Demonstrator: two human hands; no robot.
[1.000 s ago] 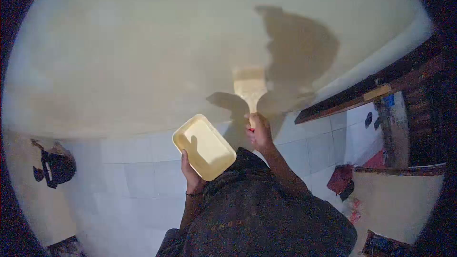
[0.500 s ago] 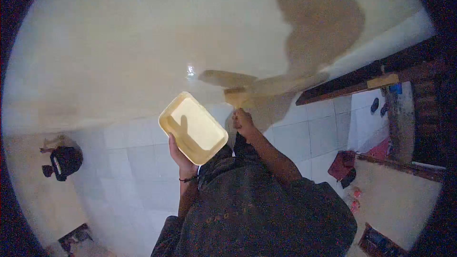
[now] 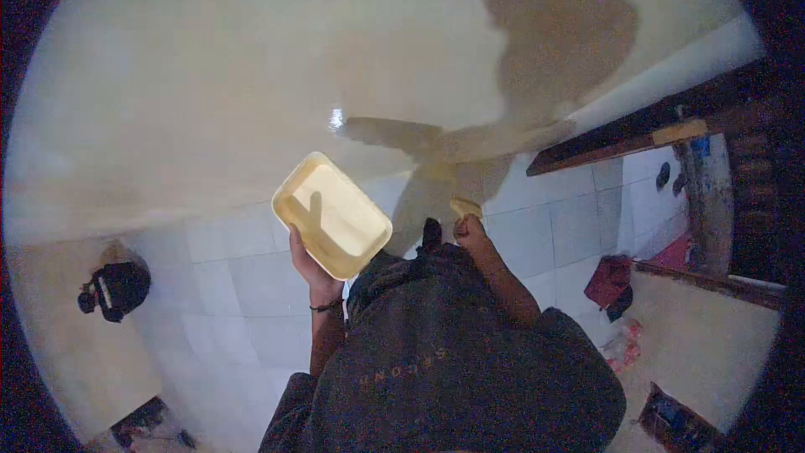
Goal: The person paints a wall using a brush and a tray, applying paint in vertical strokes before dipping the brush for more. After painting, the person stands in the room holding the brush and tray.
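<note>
My left hand (image 3: 317, 278) supports a shallow, pale yellow rectangular tray (image 3: 345, 220) from its near left side, thumb along the rim. The tray is tilted so its inside faces me, with a finger-like shadow across it. To the right, my right hand (image 3: 471, 233) is closed around a brush (image 3: 464, 206) with a wide yellowish head. The brush is held low in front of my body, apart from the tray and from the pale wall (image 3: 210, 101). Its handle is hidden in my fist.
White tiles (image 3: 218, 285) cover the floor. A dark wooden ledge (image 3: 612, 149) juts out at right. Dark red cloth (image 3: 608, 281) and dark footwear (image 3: 662, 174) lie on the right. A black object (image 3: 124, 289), perhaps a bag, stands at left. My shadow falls on the wall.
My right hand has drawn the brush away from the wall, down and to the right. The tray has shifted slightly left and up in view.
</note>
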